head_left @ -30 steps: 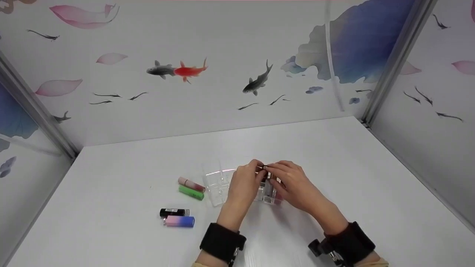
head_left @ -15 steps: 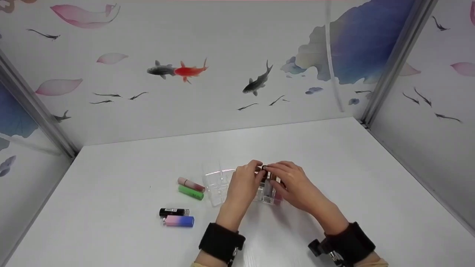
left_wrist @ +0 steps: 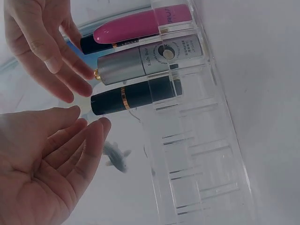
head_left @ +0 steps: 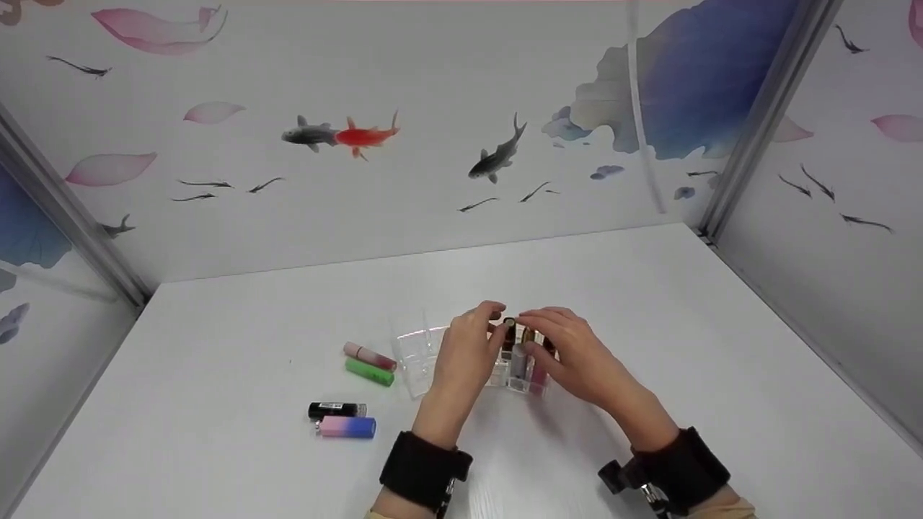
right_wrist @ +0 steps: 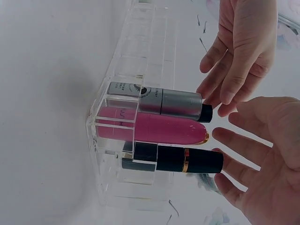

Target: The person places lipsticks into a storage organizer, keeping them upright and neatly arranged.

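Holding nothing, your left hand (head_left: 465, 353) hangs loosely beside the black tube (left_wrist: 131, 97), which stands in the clear organizer (head_left: 413, 365) on the desk (head_left: 216, 346); whether a fingertip touches it, you cannot tell. Your right hand (head_left: 577, 355) is equally free, fingers relaxed, near the silver tube (right_wrist: 178, 103) and pink tube (right_wrist: 168, 128), both upright in the same organizer. Left of it lies the green tube (head_left: 369, 372).

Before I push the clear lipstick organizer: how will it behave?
The clear lipstick organizer has straight, thin walls, so probably stiff and maybe brittle. Tubes cluster toward one end, so a push may swing it round. The pink tube stands well above its compartment, so it could wobble.
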Action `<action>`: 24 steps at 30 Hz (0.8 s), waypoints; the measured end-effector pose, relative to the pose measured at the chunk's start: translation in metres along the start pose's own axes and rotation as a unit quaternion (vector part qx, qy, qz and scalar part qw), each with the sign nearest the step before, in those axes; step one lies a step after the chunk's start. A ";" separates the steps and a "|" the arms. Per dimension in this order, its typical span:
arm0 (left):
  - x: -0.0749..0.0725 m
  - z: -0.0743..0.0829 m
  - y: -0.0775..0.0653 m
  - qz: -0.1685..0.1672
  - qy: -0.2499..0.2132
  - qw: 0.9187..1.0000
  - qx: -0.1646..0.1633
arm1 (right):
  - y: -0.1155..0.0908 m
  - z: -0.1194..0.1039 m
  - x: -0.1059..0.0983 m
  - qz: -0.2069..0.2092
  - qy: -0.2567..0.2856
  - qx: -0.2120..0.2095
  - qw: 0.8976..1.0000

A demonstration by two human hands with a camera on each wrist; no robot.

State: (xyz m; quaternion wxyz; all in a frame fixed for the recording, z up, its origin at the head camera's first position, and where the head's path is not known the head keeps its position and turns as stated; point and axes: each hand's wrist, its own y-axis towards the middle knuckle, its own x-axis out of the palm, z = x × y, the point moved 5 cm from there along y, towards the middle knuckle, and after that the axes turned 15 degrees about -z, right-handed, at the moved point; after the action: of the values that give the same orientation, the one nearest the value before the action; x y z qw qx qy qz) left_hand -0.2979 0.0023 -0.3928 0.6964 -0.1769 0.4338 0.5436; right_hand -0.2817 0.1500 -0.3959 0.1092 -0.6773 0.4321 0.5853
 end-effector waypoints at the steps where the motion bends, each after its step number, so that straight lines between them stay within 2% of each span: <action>1: -0.001 0.001 -0.001 0.000 0.000 1.000 0.002 | 0.000 0.000 0.000 0.007 0.001 -0.006 1.000; 4: -0.005 0.003 -0.004 -0.002 0.005 1.000 0.009 | 0.001 -0.002 -0.001 0.024 0.016 -0.010 1.000; 9: -0.013 0.005 -0.011 -0.023 0.014 1.000 0.010 | 0.003 -0.007 -0.005 0.040 0.052 0.017 0.998; 13: -0.021 0.000 -0.018 -0.035 0.041 0.998 0.014 | 0.007 -0.015 -0.008 0.047 0.065 0.027 0.996; 19: -0.036 -0.022 -0.035 -0.066 0.070 0.995 0.018 | 0.015 -0.030 -0.002 0.022 0.085 0.004 0.996; 24: -0.048 -0.046 -0.051 -0.117 0.072 0.990 -0.012 | 0.023 -0.043 0.011 -0.029 0.106 -0.019 0.994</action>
State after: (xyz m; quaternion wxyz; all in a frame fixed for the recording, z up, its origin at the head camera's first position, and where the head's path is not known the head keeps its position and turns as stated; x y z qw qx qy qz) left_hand -0.2714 -0.0771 -0.3919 0.7202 -0.2731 0.4525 0.4494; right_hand -0.2685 0.1036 -0.3848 0.0666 -0.7496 0.4105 0.5149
